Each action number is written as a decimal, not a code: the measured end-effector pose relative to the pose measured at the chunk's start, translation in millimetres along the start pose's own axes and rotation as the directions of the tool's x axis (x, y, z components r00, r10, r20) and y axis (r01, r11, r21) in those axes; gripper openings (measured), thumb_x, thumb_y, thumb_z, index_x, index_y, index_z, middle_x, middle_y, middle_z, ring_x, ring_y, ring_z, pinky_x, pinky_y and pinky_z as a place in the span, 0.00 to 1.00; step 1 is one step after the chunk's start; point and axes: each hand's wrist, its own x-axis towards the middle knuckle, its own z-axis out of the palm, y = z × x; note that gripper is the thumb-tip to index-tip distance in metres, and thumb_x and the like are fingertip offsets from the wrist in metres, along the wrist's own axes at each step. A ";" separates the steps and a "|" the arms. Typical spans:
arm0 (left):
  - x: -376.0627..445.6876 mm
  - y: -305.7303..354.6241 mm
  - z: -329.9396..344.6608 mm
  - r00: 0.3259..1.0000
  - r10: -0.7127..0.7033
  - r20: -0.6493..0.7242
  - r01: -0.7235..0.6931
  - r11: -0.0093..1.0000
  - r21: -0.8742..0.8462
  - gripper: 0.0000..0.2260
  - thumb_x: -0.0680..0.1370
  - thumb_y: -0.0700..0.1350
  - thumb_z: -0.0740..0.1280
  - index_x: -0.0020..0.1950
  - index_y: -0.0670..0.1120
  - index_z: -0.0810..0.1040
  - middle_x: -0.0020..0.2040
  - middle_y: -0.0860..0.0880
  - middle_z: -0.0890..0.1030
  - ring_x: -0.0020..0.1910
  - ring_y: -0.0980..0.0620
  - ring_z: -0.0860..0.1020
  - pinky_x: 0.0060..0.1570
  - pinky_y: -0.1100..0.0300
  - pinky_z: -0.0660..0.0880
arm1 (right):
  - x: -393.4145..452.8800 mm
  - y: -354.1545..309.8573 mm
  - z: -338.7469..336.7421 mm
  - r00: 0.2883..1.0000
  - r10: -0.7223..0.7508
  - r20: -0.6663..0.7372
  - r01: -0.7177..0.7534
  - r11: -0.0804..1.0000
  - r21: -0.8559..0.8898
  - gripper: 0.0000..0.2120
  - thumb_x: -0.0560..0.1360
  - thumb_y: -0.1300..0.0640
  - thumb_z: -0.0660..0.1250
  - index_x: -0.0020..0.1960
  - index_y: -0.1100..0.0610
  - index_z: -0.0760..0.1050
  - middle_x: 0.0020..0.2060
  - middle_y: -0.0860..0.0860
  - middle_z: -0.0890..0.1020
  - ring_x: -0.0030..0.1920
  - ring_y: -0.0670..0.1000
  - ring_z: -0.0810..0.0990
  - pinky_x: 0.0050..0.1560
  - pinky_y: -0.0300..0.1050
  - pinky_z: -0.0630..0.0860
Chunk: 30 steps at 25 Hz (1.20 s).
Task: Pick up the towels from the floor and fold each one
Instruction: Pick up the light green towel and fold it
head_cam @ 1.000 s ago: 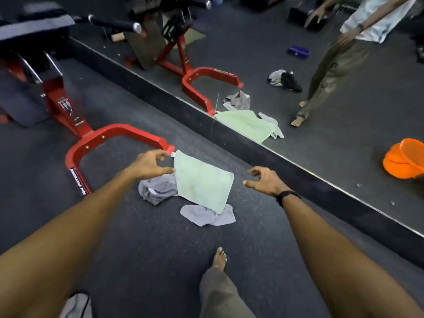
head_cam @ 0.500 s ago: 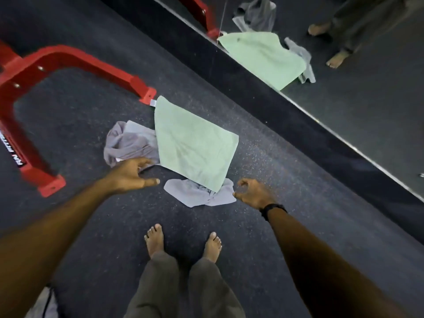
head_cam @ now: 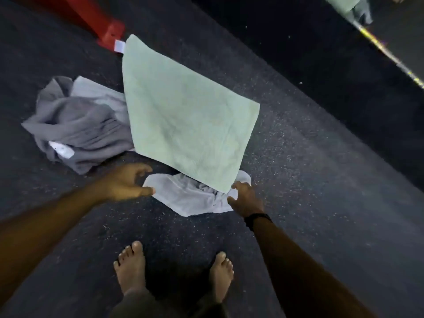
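Both grips spread, nothing pinched yet: left hand (head_cam: 125, 184) with curled-open fingers at the left edge of the small pale towel (head_cam: 188, 196), thumb touching or almost touching the cloth — cannot tell which; right hand (head_cam: 245, 198) reaching at the right end of the same towel, beside the low corner of the green towel (head_cam: 185, 120), fingertips close to the cloth, contact unclear.

Lying on the dark floor (head_cam: 309, 180), all three towels: green one spread flat, partly covering the small pale one; grey towel (head_cam: 78, 125) bunched in a heap at the left, its edge under the green one. Red metal foot (head_cam: 107, 31) of some equipment touching or just beside the far corner of the green towel. Bare feet just before the small towel.

About handling, as a judgement: soft, light cloth, no stiffness, will hang and sag once lifted — not fragile, not slippery. Best to take two neighbouring corners or one straight edge, so the cloth opens by its own weight. Small pale towel is crumpled and pinned under the green corner; may drag the green one when pulled. Probably easier to lift the green one first, by its near corners.
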 end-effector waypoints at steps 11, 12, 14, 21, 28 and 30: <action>81.7 -43.6 43.4 0.999 0.009 0.033 -0.011 0.998 0.069 0.30 0.70 0.52 0.75 0.70 0.48 0.71 0.67 0.46 0.75 0.63 0.48 0.75 0.60 0.55 0.73 | 82.3 -2.8 80.6 0.942 -0.046 -0.332 -0.057 0.955 -0.292 0.16 0.73 0.63 0.65 0.60 0.61 0.70 0.54 0.60 0.75 0.52 0.63 0.76 0.45 0.54 0.71; 81.0 -41.9 40.5 0.999 0.012 0.029 -0.014 0.998 0.064 0.30 0.70 0.52 0.75 0.69 0.47 0.71 0.66 0.46 0.75 0.61 0.49 0.75 0.60 0.54 0.73 | 81.4 -3.2 78.1 0.931 -0.068 -0.358 -0.039 0.958 -0.284 0.13 0.73 0.66 0.63 0.58 0.62 0.72 0.52 0.61 0.77 0.51 0.64 0.77 0.44 0.54 0.71; 72.8 -30.6 28.6 1.000 0.019 0.021 -0.020 0.998 0.057 0.32 0.69 0.54 0.76 0.69 0.47 0.71 0.65 0.47 0.76 0.60 0.50 0.75 0.61 0.54 0.73 | 72.7 -6.9 60.1 0.921 -0.084 -0.381 -0.011 0.970 -0.242 0.12 0.74 0.69 0.60 0.56 0.62 0.75 0.51 0.62 0.78 0.51 0.64 0.77 0.44 0.55 0.73; -24.9 73.6 -76.4 0.994 0.069 -0.088 -0.064 0.996 0.060 0.35 0.67 0.60 0.74 0.70 0.51 0.68 0.66 0.49 0.74 0.63 0.49 0.74 0.63 0.56 0.71 | -10.9 -63.6 -122.4 0.815 -0.320 -0.483 0.314 0.945 -0.096 0.18 0.75 0.71 0.58 0.63 0.62 0.74 0.56 0.60 0.79 0.57 0.60 0.75 0.53 0.53 0.76; -204.3 233.8 -226.4 0.910 0.263 -0.319 -0.223 0.962 0.157 0.34 0.67 0.56 0.76 0.68 0.45 0.72 0.65 0.46 0.77 0.62 0.48 0.76 0.62 0.60 0.70 | -168.6 -152.2 -379.8 0.663 -0.397 -0.635 0.558 0.827 0.065 0.03 0.72 0.64 0.60 0.41 0.62 0.72 0.39 0.57 0.76 0.40 0.57 0.74 0.39 0.52 0.70; -255.5 273.1 -260.2 0.871 0.321 -0.371 -0.242 0.939 0.244 0.31 0.69 0.54 0.75 0.68 0.45 0.72 0.66 0.46 0.76 0.64 0.48 0.75 0.63 0.59 0.69 | -223.0 -169.7 -440.1 0.621 -0.353 -0.700 0.590 0.798 0.122 0.04 0.71 0.64 0.61 0.38 0.60 0.70 0.34 0.53 0.75 0.37 0.55 0.72 0.37 0.46 0.65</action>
